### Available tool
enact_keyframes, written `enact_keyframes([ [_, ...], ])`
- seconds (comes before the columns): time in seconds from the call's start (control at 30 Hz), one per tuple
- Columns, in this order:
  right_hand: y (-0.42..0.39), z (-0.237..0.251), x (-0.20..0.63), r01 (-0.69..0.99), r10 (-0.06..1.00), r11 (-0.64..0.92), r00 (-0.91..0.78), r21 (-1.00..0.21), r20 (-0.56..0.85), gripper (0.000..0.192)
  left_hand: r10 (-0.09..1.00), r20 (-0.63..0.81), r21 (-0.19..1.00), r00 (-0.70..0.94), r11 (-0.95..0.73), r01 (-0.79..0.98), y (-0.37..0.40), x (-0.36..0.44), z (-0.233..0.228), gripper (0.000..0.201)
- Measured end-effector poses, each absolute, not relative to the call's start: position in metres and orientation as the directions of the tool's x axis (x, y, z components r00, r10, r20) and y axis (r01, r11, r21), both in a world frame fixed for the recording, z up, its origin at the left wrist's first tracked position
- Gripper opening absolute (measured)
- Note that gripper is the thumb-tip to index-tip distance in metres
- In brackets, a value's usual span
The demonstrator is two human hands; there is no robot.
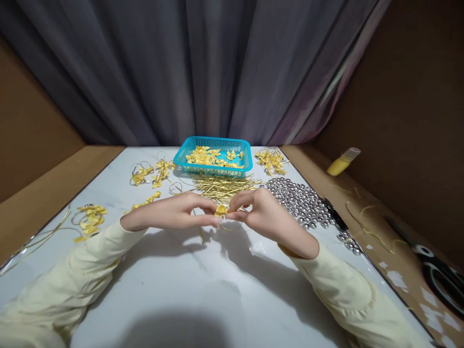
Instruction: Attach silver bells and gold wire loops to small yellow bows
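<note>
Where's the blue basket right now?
In the head view, the blue basket sits at the table's far edge, centre, in front of the curtain. It holds yellow bows, with the gold wire pile just nearer the hands.

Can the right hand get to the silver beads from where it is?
Probably yes: the silver beads lie just beside the right hand, nothing between, though it and the left hand hold a yellow bow.

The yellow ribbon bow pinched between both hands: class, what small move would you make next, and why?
Probably keep the pinch and cinch the middle of the yellow ribbon bow. Left hand and right hand meet on it just above the white table, and gold wire strands lie just behind. Finished-looking bows fill the blue basket, so it likely goes there afterwards.
</note>
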State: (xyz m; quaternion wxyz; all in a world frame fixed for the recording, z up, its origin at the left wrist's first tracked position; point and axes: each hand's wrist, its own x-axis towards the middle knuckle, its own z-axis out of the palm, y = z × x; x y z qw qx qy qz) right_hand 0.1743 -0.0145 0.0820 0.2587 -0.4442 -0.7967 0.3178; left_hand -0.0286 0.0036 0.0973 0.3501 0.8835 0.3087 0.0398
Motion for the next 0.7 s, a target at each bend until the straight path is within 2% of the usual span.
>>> enact_keyframes([
  [0.07,-0.013,0.084,0.174,0.550,0.884,0.347,-0.461,-0.760,0.070,0.009,0.532,-0.077,0.562,0.843,-0.675,0.478,0.005,-0.032,0.097,0.029],
  [0.13,-0.012,0.084,0.173,0.560,0.892,0.310,-0.452,-0.769,0.030,0.009,0.549,0.011,0.465,0.836,-0.743,0.482,0.005,-0.034,0.093,0.030],
  [0.27,-0.011,0.083,0.171,0.552,0.885,0.324,-0.465,-0.768,0.039,0.010,0.579,0.115,0.330,0.807,-0.788,0.519,0.005,-0.033,0.084,0.033],
  [0.57,-0.012,0.084,0.171,0.551,0.884,0.325,-0.466,-0.769,0.040,0.009,0.502,0.223,0.308,0.836,-0.850,0.428,0.009,-0.033,0.081,0.033],
  [0.7,-0.013,0.082,0.170,0.550,0.879,0.334,-0.474,-0.766,0.043,0.009,0.504,0.229,0.322,0.832,-0.846,0.424,0.010,-0.033,0.077,0.027],
])
